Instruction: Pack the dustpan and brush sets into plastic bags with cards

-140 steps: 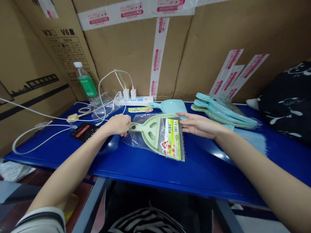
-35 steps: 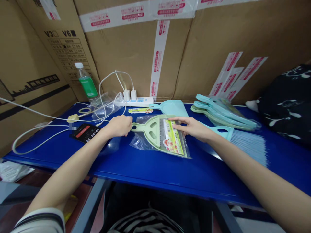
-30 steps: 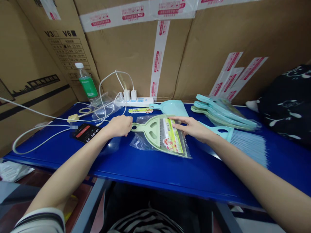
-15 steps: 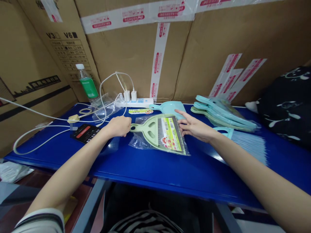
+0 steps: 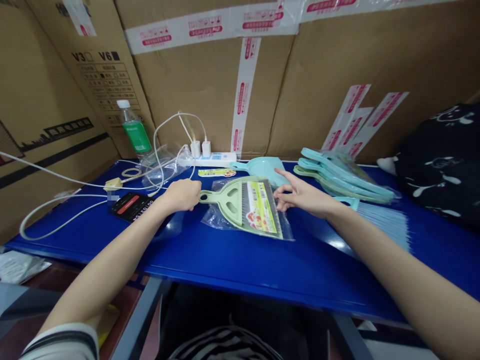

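A pale green dustpan (image 5: 234,202) with a small brush and a colourful label card lies inside a clear plastic bag (image 5: 217,220) on the blue table (image 5: 240,260). My left hand (image 5: 182,194) is closed around the end of the dustpan's handle at the bag's mouth. My right hand (image 5: 302,196) rests at the bag's right edge, forefinger stretched out, the other fingers loosely curled, holding nothing that I can see.
A loose teal dustpan (image 5: 262,166) and a label card (image 5: 216,172) lie behind the bag. A stack of bagged dustpans (image 5: 343,172) and a blue brush (image 5: 382,222) lie right. A phone (image 5: 131,205), cables, power strip (image 5: 208,159) and bottle (image 5: 134,132) are left. Cardboard boxes stand behind.
My right hand has slid off the label card to the bag's right edge and drawn back a little. The bagged dustpan has turned slightly. My left hand has stayed on the handle.
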Tool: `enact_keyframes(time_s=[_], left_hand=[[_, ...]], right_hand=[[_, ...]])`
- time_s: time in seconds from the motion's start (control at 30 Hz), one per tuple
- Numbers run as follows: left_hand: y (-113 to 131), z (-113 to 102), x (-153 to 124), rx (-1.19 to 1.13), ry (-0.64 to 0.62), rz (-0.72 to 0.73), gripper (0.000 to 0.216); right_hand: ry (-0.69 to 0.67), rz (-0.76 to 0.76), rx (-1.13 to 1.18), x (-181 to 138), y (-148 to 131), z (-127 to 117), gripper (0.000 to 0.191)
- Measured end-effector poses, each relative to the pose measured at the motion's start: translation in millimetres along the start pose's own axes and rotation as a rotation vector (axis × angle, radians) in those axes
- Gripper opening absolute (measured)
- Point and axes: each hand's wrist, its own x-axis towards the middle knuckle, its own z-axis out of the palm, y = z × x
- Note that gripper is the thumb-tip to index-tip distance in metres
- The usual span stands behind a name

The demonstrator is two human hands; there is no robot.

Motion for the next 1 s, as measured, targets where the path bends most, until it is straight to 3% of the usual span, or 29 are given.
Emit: enact_keyframes(time_s=[0.53, 0.7, 0.9, 1.0], left_hand=[[-3.3, -2.7, 0.6, 0.03, 0.03, -0.065, 0.025], [-7.5, -4.1, 1.9, 0.067, 0.062, -0.105, 0.03], [-1.7, -4.2, -1.9, 0.09, 0.055, -0.075, 0.033], [0.7, -4.8, -4.5, 0.086, 0.044, -0.048, 0.031]], right_hand=[[0.03, 0.013, -0.125, -5.2, -7.4, -7.1, 0.083], [0.123, 0.011, -0.235, -5.0, -9.2, -12.0, 0.074], [0.175, 0.06, -0.363, -2.5, -10.6, -0.1, 0.048], [0.153, 0.065, -0.399, -0.5, -7.4, 5.6, 0.049]])
